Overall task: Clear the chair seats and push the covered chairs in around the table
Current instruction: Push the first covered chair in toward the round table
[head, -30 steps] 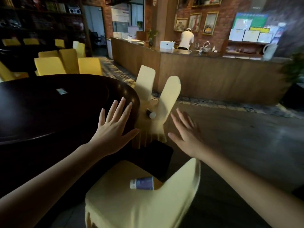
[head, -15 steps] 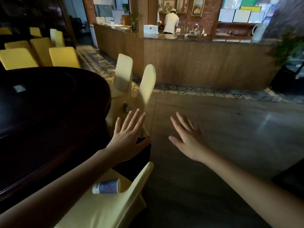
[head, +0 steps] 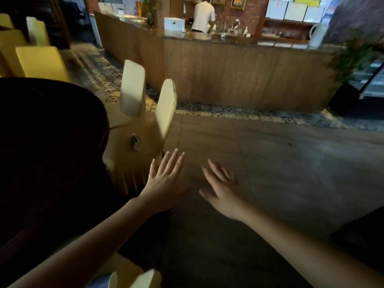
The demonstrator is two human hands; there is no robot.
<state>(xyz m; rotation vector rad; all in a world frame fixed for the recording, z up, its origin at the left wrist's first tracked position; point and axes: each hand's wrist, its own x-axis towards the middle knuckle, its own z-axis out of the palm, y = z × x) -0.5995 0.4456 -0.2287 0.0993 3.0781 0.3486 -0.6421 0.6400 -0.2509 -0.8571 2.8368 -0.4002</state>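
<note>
While both hands hang spread and empty over the floor, the left hand (head: 166, 179) and right hand (head: 222, 186) side by side with fingers straight, the job looks barely begun. Just ahead of the left hand a covered chair (head: 165, 109) stands out from the table (head: 52, 132), which lies to that hand's left, and a small container (head: 135, 142) lies on its seat. Beyond it a second chair (head: 133, 88) seems not pushed in either. Under the left forearm a third chair (head: 135, 277) shows only its edge.

table (head: 52, 142) left, chair (head: 145, 129) beside it, bottle (head: 136, 142) on seat
</note>
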